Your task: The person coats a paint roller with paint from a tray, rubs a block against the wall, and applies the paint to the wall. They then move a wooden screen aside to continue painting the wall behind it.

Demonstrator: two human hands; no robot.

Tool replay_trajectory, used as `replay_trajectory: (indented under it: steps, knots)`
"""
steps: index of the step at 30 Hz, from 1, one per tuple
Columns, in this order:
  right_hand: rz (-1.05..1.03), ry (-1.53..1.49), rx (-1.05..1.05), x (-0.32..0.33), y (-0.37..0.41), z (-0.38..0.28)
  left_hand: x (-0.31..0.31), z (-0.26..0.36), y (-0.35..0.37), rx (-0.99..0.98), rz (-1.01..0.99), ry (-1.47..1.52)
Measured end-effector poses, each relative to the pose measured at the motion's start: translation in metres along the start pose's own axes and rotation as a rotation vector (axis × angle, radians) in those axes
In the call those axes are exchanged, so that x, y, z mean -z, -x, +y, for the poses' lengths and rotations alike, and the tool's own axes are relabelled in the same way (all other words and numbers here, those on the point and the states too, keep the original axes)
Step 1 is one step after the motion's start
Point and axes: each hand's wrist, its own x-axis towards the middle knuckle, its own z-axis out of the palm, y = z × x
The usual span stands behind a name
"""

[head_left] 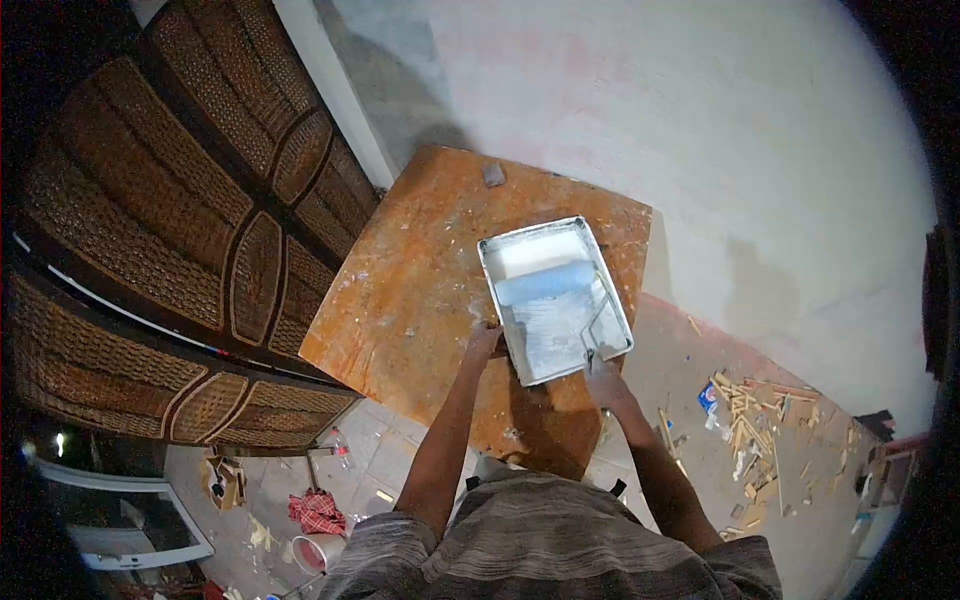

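Note:
A white paint tray (536, 362) rests on the orange-brown wooden board, its rim smeared with paint. White paint lies at its far end. Across the tray is a paint roller (545, 284) with a pale blue sleeve, its wire frame running down the right side toward me. My right hand (603, 382) is closed around the roller's handle at the tray's near right corner; the grip itself is mostly covered. At the tray's left edge, my left hand (487, 341) grips the side, with its fingertips partly hidden.
The stained wooden board (400, 300) stands against the plastered wall (700, 130). A small grey block (493, 175) sits near its far edge. Woven-panel doors (150, 200) are on the left. Wood scraps (755, 430) litter the floor at right; a bucket (318, 552) and checked cloth (317, 511) lie lower left.

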Motion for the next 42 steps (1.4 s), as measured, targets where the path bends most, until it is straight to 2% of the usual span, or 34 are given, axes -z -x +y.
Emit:
replay_trajectory:
  steps: [2,4,5,8,11,14,17,18,19,20,22,25,28,31,34,37,40,42]
  knots:
    - [-0.245,-0.391,-0.289,0.053,0.013,-0.039,-0.002,-0.005,-0.003,-0.012,0.042,-0.028]
    - [-0.378,-0.743,-0.441,0.054,0.038,-0.028,-0.005,0.009,0.015,-0.005,0.068,0.027]
    - [-0.313,-0.765,-0.345,0.033,0.057,-0.004,-0.005,0.007,0.014,0.007,0.056,0.069]
    - [-0.422,-1.101,-0.732,0.062,0.079,-0.031,-0.004,0.005,0.010,0.029,0.017,0.129]
    - [-0.262,-0.736,-0.389,0.050,0.073,-0.023,-0.002,0.013,0.015,0.042,-0.019,0.097]
    - [-0.300,-0.791,-0.500,0.055,0.039,-0.032,-0.002,0.015,0.013,0.062,-0.030,0.113]
    - [-0.336,-0.896,-0.722,0.076,-0.001,-0.063,-0.003,0.015,0.015,0.076,-0.007,0.089]
    - [-0.306,-0.896,-0.681,0.061,-0.009,-0.054,-0.004,0.020,0.021,0.068,-0.007,0.076]
    - [-0.264,-0.866,-0.571,0.040,-0.014,-0.038,-0.006,0.027,0.027,0.057,-0.004,0.065]
    - [-0.157,-0.796,-0.356,0.006,-0.019,-0.011,-0.007,0.030,0.029,0.063,0.000,0.063]
    - [-0.084,-0.549,-0.097,-0.031,-0.031,0.023,-0.010,0.032,0.035,0.076,0.012,0.061]
    - [-0.288,-0.220,-0.124,-0.003,-0.059,0.002,-0.009,0.025,0.029,0.035,0.028,0.026]
    - [-0.325,-0.436,-0.312,0.029,-0.081,-0.024,0.000,0.006,0.023,-0.106,-0.091,0.191]
    - [-0.374,-0.653,-0.579,0.050,-0.095,-0.045,-0.005,0.013,0.016,0.021,-0.010,0.044]
    - [-0.311,-1.013,-0.608,0.041,-0.094,-0.036,-0.006,0.016,0.023,-0.003,0.000,0.070]
    - [-0.346,-1.183,-0.565,0.020,-0.100,-0.015,-0.008,0.015,0.018,0.035,-0.014,0.064]
    - [-0.351,-0.896,-0.648,0.044,-0.109,-0.047,-0.008,0.011,0.013,0.053,0.018,0.041]
    - [-0.358,-0.872,-0.682,0.036,-0.113,-0.044,-0.010,0.016,0.019,0.050,0.033,0.029]
